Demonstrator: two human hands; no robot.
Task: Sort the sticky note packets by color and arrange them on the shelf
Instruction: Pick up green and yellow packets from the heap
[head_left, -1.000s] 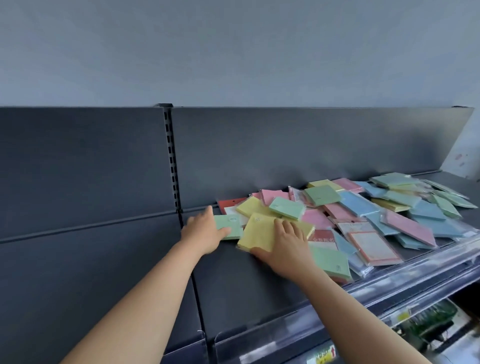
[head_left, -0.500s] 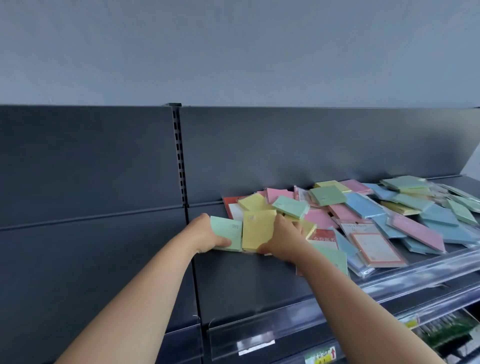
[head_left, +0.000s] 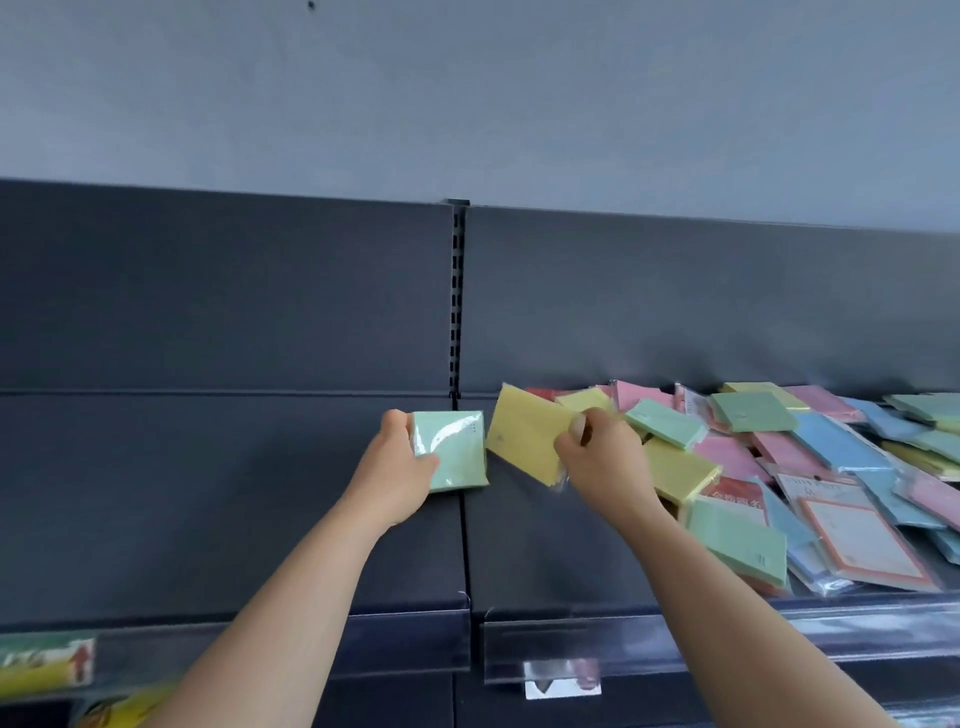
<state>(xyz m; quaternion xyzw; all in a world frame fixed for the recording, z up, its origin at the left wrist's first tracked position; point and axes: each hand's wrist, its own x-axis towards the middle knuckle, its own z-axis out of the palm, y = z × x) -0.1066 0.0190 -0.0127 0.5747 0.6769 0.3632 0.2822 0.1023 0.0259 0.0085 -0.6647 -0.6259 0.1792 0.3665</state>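
Note:
My left hand (head_left: 397, 470) grips a green sticky note packet (head_left: 451, 451) in clear wrap, held just above the dark shelf (head_left: 540, 566) near the seam between two shelf sections. My right hand (head_left: 602, 457) pinches a yellow sticky note packet (head_left: 527, 434), tilted and lifted off the shelf, right beside the green one. To the right lies a loose pile of sticky note packets (head_left: 810, 457) in pink, blue, green and yellow, spread across the shelf to the frame's right edge.
The left shelf section (head_left: 208, 493) is bare dark metal. A slotted upright post (head_left: 456, 301) splits the back panel. A clear price rail (head_left: 623, 649) runs along the front edge, with a yellow label (head_left: 47, 665) at lower left.
Both hands have lifted their packets off the shelf: the left raised the green one, the right picked up and tilted the yellow one. The camera has swung left.

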